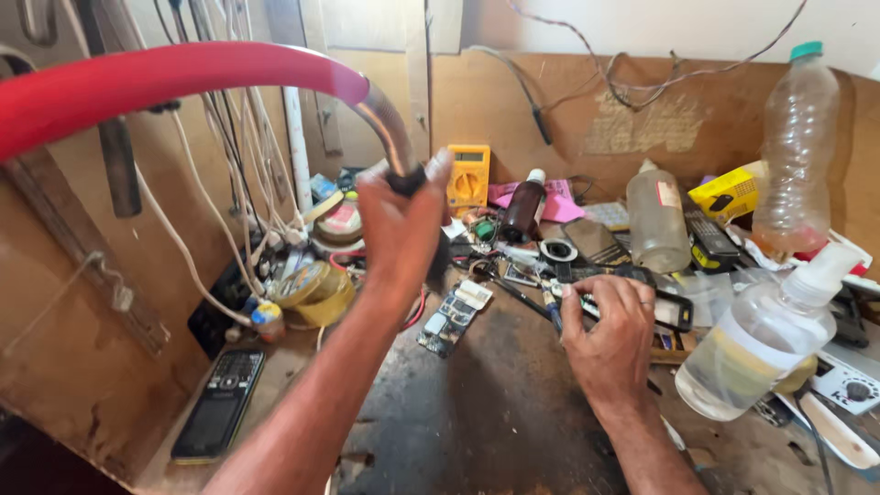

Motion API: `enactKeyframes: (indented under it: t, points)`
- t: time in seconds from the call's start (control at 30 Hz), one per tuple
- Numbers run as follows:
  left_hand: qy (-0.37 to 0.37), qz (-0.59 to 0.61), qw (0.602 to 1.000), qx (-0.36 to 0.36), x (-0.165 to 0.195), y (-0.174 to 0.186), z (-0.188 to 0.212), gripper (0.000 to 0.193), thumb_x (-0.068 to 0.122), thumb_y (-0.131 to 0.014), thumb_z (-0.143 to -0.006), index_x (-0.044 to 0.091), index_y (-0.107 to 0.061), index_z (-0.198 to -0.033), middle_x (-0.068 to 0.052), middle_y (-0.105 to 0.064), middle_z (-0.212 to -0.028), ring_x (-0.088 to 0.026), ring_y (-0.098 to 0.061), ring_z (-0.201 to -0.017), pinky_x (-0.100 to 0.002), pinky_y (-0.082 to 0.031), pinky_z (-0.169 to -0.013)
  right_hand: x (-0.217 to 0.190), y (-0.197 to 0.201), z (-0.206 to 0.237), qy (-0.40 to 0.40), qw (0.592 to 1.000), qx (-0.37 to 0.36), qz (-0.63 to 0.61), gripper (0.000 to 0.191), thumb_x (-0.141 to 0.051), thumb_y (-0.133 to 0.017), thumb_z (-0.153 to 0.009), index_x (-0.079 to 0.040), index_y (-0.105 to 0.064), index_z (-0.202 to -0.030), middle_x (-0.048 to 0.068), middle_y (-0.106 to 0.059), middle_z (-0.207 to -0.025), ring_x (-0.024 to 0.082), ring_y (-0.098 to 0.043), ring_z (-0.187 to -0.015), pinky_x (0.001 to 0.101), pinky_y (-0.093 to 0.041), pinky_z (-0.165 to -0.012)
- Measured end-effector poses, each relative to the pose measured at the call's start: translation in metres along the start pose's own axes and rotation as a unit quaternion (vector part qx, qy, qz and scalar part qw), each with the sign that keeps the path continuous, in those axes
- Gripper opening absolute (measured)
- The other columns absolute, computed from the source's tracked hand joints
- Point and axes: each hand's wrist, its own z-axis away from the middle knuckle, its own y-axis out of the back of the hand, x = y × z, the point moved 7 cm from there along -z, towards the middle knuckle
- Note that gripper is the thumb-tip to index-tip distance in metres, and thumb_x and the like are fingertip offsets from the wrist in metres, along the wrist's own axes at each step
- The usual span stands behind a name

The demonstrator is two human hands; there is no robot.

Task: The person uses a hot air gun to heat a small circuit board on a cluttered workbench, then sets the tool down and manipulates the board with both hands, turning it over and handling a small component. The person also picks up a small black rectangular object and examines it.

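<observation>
My left hand (399, 225) is raised over the bench and closed around the dark end of a curved metal neck (390, 128) that runs into a red tube (165, 78) arching across the upper left. My right hand (610, 335) rests on the worn wooden bench (486, 412), fingers curled over a black phone frame (674, 312) and small tools, a blue-handled one (553, 316) by my fingertips. A bare phone circuit board (452, 316) lies between my two forearms.
A black keypad phone (220, 403) lies at the left edge. Tape rolls (316, 289), a yellow multimeter (468, 176), a brown bottle (523, 206), clear plastic bottles (761, 344) (797, 147) and a yellow box (727, 194) crowd the back and right. Wires hang along the wall.
</observation>
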Motion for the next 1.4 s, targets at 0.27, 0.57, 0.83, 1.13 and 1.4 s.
enactKeyframes:
  t: [0.27,0.57,0.83,1.13,1.4]
  points:
    - [0.006,0.034,0.999,-0.016,0.008,-0.004,-0.003,0.035,0.025,-0.075,-0.092,0.006,-0.063,-0.065,0.002,-0.06,-0.054,-0.005,-0.051,-0.047,-0.029,-0.039,-0.044,-0.001,-0.001,-0.002,0.004,1.0,-0.002,0.01,0.011,-0.012,-0.074,-0.09,-0.003,-0.069,-0.088,0.013,-0.07,-0.095,0.034,-0.062,-0.101,0.0456,-0.044,-0.096]
    - [0.001,0.025,0.999,-0.033,0.005,-0.006,0.003,0.032,0.024,-0.073,-0.092,0.006,-0.064,-0.068,0.002,-0.061,-0.054,-0.005,-0.052,-0.047,-0.029,-0.039,-0.044,0.0,-0.001,0.0,0.003,1.0,-0.015,0.008,0.011,-0.013,-0.074,-0.091,-0.003,-0.069,-0.088,0.011,-0.07,-0.093,0.031,-0.063,-0.1,0.0458,-0.043,-0.098]
    - [0.001,0.015,0.999,-0.049,0.003,-0.011,0.003,0.032,0.022,-0.074,-0.092,0.005,-0.065,-0.066,0.001,-0.061,-0.055,-0.006,-0.053,-0.048,-0.029,-0.039,-0.044,0.0,-0.002,0.0,0.0,1.0,-0.008,0.004,0.011,-0.013,-0.074,-0.09,-0.003,-0.07,-0.088,0.011,-0.07,-0.095,0.033,-0.062,-0.101,0.0453,-0.043,-0.097]
    - [0.002,0.114,0.992,-0.048,-0.003,-0.021,0.006,0.029,0.021,-0.074,-0.094,0.004,-0.066,-0.072,0.0,-0.062,-0.058,-0.006,-0.054,-0.049,-0.028,-0.042,-0.045,0.0,-0.003,-0.001,0.001,1.0,-0.006,0.008,0.011,-0.013,-0.074,-0.09,-0.003,-0.069,-0.089,0.011,-0.07,-0.096,0.033,-0.062,-0.101,0.0451,-0.044,-0.097]
    - [0.012,0.137,0.99,-0.036,-0.006,-0.019,0.01,0.031,0.021,-0.075,-0.093,0.005,-0.063,-0.07,0.001,-0.061,-0.057,-0.005,-0.052,-0.048,-0.027,-0.038,-0.044,0.001,-0.003,0.001,0.005,1.0,-0.013,0.006,0.011,-0.013,-0.074,-0.09,-0.004,-0.069,-0.089,0.011,-0.071,-0.096,0.031,-0.063,-0.1,0.0459,-0.044,-0.099]
